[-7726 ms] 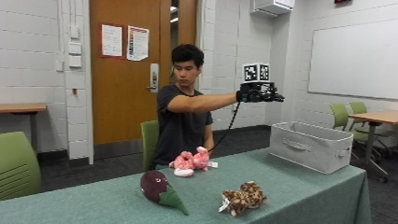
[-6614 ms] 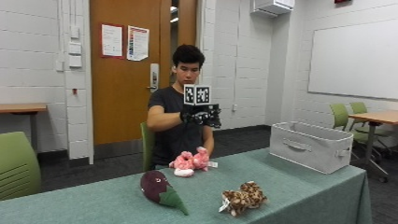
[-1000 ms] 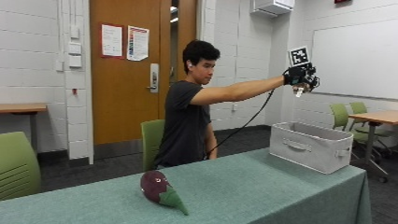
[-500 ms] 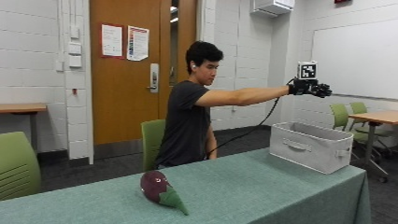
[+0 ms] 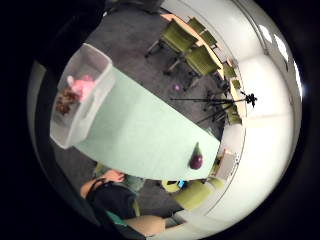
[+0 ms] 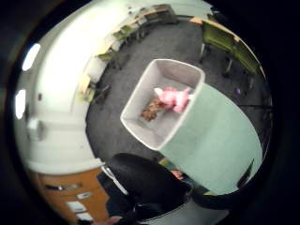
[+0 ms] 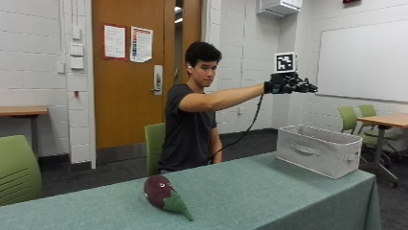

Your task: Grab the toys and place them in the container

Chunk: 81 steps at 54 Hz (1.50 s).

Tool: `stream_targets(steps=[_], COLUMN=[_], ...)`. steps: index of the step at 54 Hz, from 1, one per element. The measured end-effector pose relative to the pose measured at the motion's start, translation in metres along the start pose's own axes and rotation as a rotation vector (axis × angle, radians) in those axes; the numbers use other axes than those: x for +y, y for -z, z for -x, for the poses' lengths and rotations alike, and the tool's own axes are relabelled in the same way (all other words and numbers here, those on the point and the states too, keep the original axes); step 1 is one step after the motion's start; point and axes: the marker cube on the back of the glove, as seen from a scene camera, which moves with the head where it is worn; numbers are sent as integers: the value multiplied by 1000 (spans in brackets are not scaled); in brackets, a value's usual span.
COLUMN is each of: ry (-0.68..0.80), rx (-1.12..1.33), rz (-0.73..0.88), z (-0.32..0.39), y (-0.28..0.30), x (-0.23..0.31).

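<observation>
Item: gloved right hand [image 7: 290,85] above container [image 7: 319,149], fingers spread, empty.
Two toys binned; eggplant toy [image 7: 164,194] judged next, reach back required.

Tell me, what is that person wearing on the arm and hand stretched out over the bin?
The right hand wears a black glove. The arm is bare below a short dark T-shirt sleeve. The other hand is not in view.
</observation>
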Motion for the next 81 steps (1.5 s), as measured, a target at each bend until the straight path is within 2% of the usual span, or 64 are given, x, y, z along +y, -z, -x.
stream_targets(steps=[2, 5, 7, 8, 12, 14, 17, 33, 44, 51, 66, 73, 81], ry=[13, 222, 278, 232, -203, -308, -383, -609, -686, -685, -798, -901, -945], rx=[-8, -191, -237, -202, 77, 115, 114, 149, 179, 133, 95, 56, -29], rz=[2, -1, -6, -10, -19, -20, -20, 39, 49, 134, 206, 268, 317], z=[-20, -34, -50, -65, -134, -160, -196, -341, -404, -444, -481, -489, -493], y=[6, 22, 30, 32, 29, 30, 32, -7, -65, -117, -213, -239, -266], x=[16, 48, 67, 75, 94, 108, 137, 243, 282, 311, 370, 388, 411])
